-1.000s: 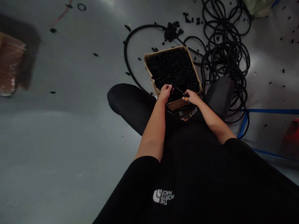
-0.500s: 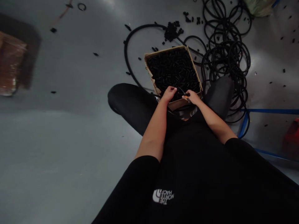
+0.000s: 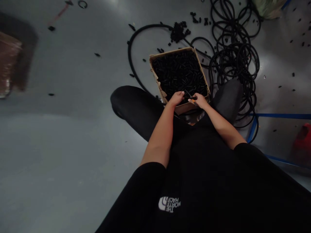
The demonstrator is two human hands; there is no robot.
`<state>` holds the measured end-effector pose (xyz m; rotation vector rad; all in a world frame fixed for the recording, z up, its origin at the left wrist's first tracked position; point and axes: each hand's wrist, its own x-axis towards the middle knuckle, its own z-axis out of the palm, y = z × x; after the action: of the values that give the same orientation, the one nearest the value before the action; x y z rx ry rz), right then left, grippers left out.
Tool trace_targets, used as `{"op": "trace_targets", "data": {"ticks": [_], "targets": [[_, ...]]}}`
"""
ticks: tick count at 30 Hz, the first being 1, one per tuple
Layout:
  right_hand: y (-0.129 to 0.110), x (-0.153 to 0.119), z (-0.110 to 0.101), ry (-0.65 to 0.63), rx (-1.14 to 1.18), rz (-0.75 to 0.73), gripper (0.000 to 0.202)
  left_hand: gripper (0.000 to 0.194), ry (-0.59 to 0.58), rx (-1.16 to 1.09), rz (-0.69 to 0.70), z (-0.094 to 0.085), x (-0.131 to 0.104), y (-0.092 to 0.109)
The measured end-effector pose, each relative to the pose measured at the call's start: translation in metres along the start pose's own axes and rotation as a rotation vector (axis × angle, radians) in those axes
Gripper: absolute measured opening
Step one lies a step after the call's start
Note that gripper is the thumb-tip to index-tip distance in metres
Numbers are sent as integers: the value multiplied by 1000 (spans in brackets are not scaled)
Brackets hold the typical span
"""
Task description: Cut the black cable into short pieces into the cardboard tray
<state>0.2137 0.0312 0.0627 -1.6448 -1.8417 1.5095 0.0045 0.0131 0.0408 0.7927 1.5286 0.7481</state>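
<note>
My left hand [image 3: 177,98] is closed in a pinch over the near side of a cardboard box [image 3: 153,69]. A black hose [image 3: 129,53] curves round from the floor towards this hand; its end at the fingers is hard to make out. Just to the right, my right hand [image 3: 200,100] grips scissors [image 3: 193,98] with some orange at the handle. Their thin blades point up and left, close to the left fingertips. Short cut pieces of black hose [image 3: 179,69] fill the box beneath both hands.
Long loops of black hose [image 3: 234,61] lie tangled on the floor right of the box. A small heap of black pieces [image 3: 178,32] sits behind it, with others scattered around. Blue tape [image 3: 282,115] and a red object [image 3: 302,140] are at right; a brownish package [image 3: 8,61] lies far left.
Both hands stay nearly in place over the box, the scissors still in the right one. The view has shifted slightly, so floor items at left appear a little further left.
</note>
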Motion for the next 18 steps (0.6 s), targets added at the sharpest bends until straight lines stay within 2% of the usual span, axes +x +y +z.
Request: {"op": "trace_targets", "data": {"ticks": [5,9,13,18], "targets": [[-1,1,-1,-49,23,-32,43,35,-250,-116,-148,-7,-9,5],[-7,-3,-7,-25,-77,-59,41,39,-251,-234,-239,-15,-8,8],[-14,-7,-10,-28,-141,-68,39,37,-230,-235,-205,-15,-9,8],[-10,-6,-8,-64,-157,-149,36,40,-378,-181,-248,-9,-12,2]]}}
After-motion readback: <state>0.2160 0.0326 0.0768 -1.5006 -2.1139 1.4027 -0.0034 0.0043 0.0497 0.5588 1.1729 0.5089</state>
